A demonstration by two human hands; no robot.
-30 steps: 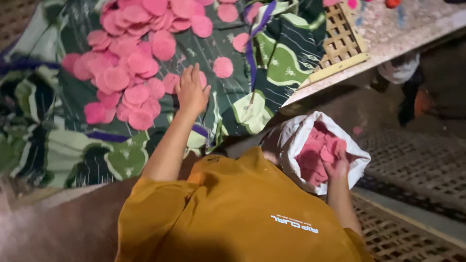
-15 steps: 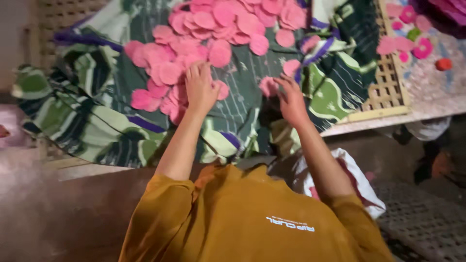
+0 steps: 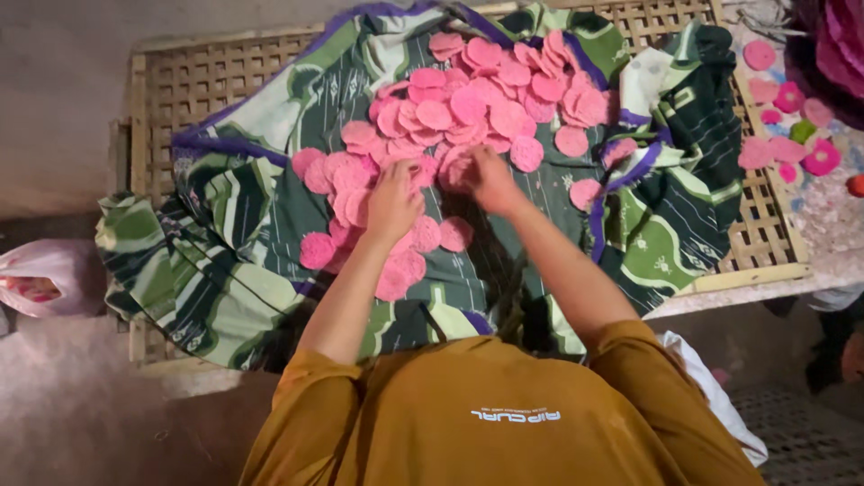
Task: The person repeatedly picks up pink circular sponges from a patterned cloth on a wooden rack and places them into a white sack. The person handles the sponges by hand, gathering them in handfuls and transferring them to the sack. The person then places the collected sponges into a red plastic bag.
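Several flat pink round discs (image 3: 486, 99) lie spread over a green, white and purple patterned cloth (image 3: 243, 270) on a woven bamboo tray (image 3: 180, 81). My left hand (image 3: 393, 198) rests palm down on the discs at the left of the pile. My right hand (image 3: 486, 175) is beside it, fingers curled on a few discs near the pile's middle. Whether it grips any I cannot tell. Both forearms reach out from mustard-yellow sleeves.
A white bag (image 3: 720, 396) peeks out by my right elbow. A pink-white plastic bag (image 3: 45, 279) lies at the far left. More pink discs and small coloured pieces (image 3: 792, 144) sit on the surface right of the tray.
The view has shifted left, showing more of the tray. My right hand moved from the cloth's right side to the pile's middle, close to my left hand.
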